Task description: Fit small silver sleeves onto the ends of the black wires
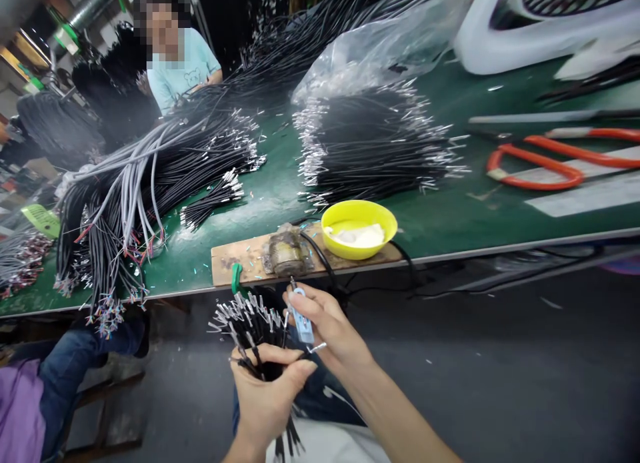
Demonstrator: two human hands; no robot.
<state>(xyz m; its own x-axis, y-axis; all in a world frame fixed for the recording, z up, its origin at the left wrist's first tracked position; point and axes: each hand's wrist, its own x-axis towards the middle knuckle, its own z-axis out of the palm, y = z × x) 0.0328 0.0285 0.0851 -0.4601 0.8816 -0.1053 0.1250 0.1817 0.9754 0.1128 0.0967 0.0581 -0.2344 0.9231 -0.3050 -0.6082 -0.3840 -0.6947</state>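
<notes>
My left hand [267,390] is closed around a bundle of short black cables [250,323] with silvery stripped ends, held upright below the table edge. One cable end [316,348] sticks out to the right between its thumb and index finger. My right hand [333,323] grips a small light blue plastic tool [302,320] with a metal shaft at its top. That shaft points at a small motor [287,253], fixed on a wooden board [240,260]; whether they join is unclear. The cable end lies close to the tool's lower tip.
A yellow bowl [359,246] with white material stands on the board, beside a green hook-like piece [237,276]. Behind lie a large pile of black cables [375,140], grey cables [145,156] and orange-handled cutters [535,176]. A person in a light blue shirt [183,73] sits across the table.
</notes>
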